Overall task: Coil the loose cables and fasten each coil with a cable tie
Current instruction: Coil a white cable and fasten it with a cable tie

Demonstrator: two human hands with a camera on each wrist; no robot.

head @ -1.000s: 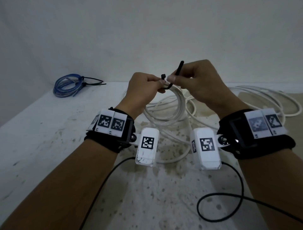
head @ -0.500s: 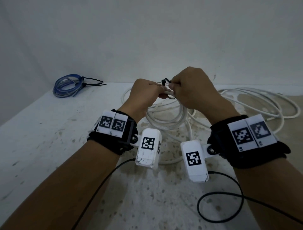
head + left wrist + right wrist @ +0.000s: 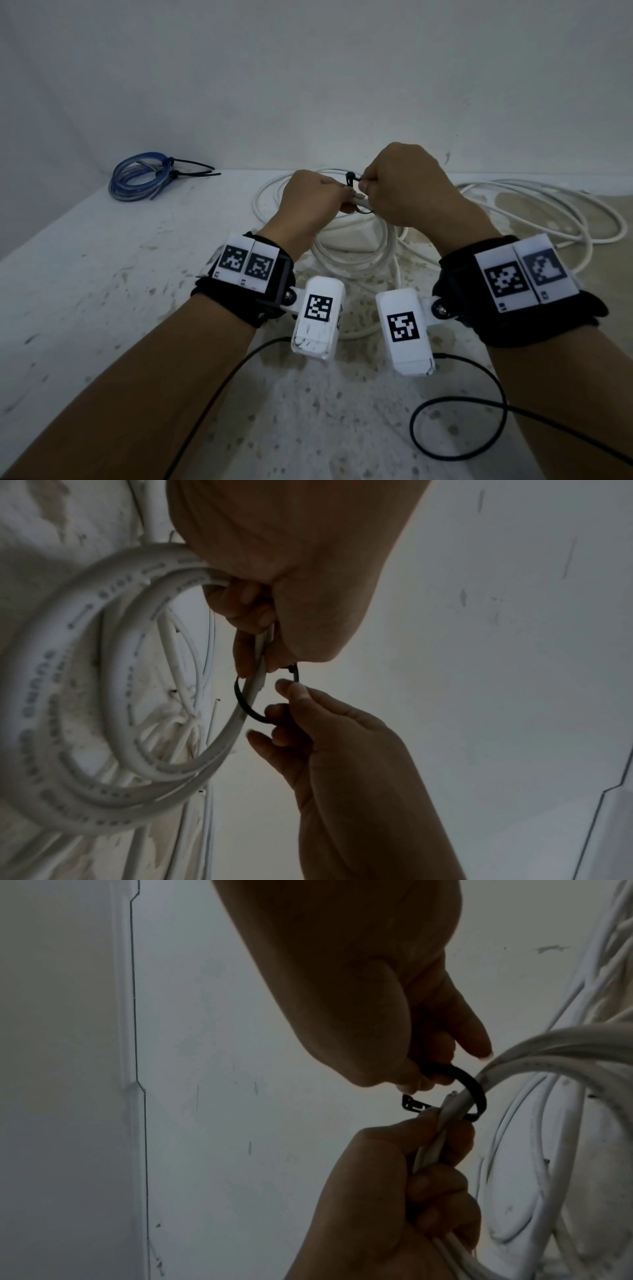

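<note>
Black plastic bends in a loop round the white cable coil [image 3: 356, 253]: this is the cable tie [image 3: 244, 703]. The right hand [image 3: 407, 185] has a tight grip on the tie, pinching its strap between thumb and fingers [image 3: 424, 1080]. The tie's little square head [image 3: 413, 1104] sticks out just beside the left thumb. The loop is not pulled snug; there is a gap between the strap and the cable.

The left hand [image 3: 313, 202] has a closed grip on the coil, its fingers [image 3: 441, 1185] curled round the bunched white strands right next to the tie. The two hands are almost touching, held up above the bench [image 3: 102, 291]. The coil hangs down from the left hand toward the bench.

More white cable [image 3: 561, 219] lies in big loose loops on the bench behind and to the right of the hands. Far off at the back left lies a blue cable coil [image 3: 140, 176], with black ties [image 3: 191, 169] round it, their long tails sticking out to the right. Thin black wires [image 3: 459, 431] run from the wrist cameras across the speckled bench near the arms.
</note>
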